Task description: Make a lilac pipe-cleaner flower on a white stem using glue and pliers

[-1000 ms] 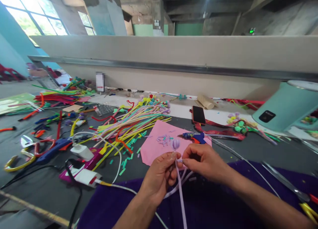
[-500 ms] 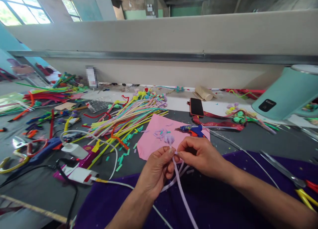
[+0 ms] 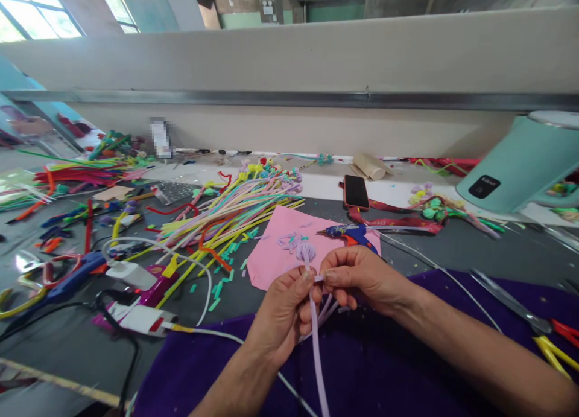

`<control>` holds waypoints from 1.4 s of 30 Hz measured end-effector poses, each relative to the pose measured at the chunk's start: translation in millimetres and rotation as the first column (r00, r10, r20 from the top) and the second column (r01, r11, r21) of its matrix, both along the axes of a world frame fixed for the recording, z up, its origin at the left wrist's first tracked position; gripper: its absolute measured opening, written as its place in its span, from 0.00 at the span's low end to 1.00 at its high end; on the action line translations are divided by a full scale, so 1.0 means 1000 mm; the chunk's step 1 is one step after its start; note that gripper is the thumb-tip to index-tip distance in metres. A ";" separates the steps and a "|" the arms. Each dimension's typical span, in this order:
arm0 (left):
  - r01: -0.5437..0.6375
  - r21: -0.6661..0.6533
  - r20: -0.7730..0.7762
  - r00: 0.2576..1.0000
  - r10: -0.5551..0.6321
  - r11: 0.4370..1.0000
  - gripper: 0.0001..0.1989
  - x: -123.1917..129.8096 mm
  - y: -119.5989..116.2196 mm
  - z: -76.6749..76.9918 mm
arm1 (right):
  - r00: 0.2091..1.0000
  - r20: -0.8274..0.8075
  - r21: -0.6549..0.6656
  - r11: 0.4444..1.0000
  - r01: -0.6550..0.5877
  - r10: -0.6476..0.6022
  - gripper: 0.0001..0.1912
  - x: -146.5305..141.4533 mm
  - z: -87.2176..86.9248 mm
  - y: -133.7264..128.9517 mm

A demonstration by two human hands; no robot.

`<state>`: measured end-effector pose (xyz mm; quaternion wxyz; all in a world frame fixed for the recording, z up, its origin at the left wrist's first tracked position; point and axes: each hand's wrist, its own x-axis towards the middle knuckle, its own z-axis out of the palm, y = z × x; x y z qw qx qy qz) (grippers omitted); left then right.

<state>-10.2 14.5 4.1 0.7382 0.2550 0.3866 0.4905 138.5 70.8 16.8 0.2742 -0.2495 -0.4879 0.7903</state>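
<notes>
From the wearer's head, the single camera looked forward and down, fairly close above the bare left hand (image 3: 283, 305) and bare right hand (image 3: 364, 278), across a flat dark-grey tabletop (image 3: 452, 251) to a long beige upright panel (image 3: 289, 58).

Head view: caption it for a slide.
Left hand and right hand pinch lilac strips below a rounded lilac tuft, a blue glue gun beyond.

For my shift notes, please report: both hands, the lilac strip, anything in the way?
Left hand pinching lilac strip below looped head, tail hanging. Right hand pinching short lilac piece beside it. Possibly in the way: glue gun, just beyond right hand.
</notes>
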 end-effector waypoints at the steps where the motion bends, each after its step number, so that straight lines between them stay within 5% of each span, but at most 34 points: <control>1: 0.002 0.005 0.002 1.000 -0.002 1.000 0.13 0.000 0.000 0.000 | 1.000 -0.018 -0.018 1.000 0.000 0.000 0.08 -0.001 -0.002 0.000; 11: 0.057 0.040 0.024 0.998 -0.058 0.998 0.14 0.001 0.000 -0.002 | 0.997 -0.015 -0.010 0.997 -0.071 0.070 0.10 0.004 -0.005 0.005; 15: 0.002 0.000 0.069 0.998 -0.002 1.000 0.10 -0.001 0.001 -0.001 | 0.988 0.153 0.237 0.970 -0.047 0.010 0.10 0.008 0.003 0.007; 17: -0.014 -0.018 0.099 0.995 0.015 1.000 0.09 -0.003 0.002 0.000 | 0.958 0.225 0.514 0.857 0.040 -0.179 0.10 0.010 0.011 0.005; 19: -0.013 -0.026 0.111 0.994 0.015 1.000 0.11 -0.003 0.003 0.000 | 0.916 0.176 0.772 0.627 0.099 -0.360 0.08 0.012 0.017 0.001; 22: -0.002 -0.045 0.094 0.996 0.006 0.999 0.12 -0.003 0.003 -0.001 | 0.917 0.063 0.948 0.312 0.068 -0.393 0.07 0.012 0.020 -0.006; 26: 0.021 -0.056 0.065 0.998 -0.017 0.998 0.11 -0.002 0.002 -0.004 | 0.917 0.073 0.992 0.120 -0.028 -0.393 0.06 0.009 0.012 -0.011; 31: 0.045 -0.062 0.045 0.998 -0.042 0.997 0.11 -0.001 0.002 -0.007 | 0.892 0.174 0.984 0.107 -0.142 -0.417 0.06 0.009 0.009 -0.009; 36: 0.065 -0.111 0.048 0.997 -0.060 0.992 0.10 -0.002 0.004 -0.003 | 0.895 0.248 0.964 0.188 -0.189 -0.372 0.05 0.019 0.019 -0.002; 42: 0.112 -0.138 0.124 0.988 -0.095 0.984 0.08 -0.007 0.006 -0.005 | 0.838 0.262 0.952 0.271 -0.143 -0.478 0.05 0.035 0.026 0.012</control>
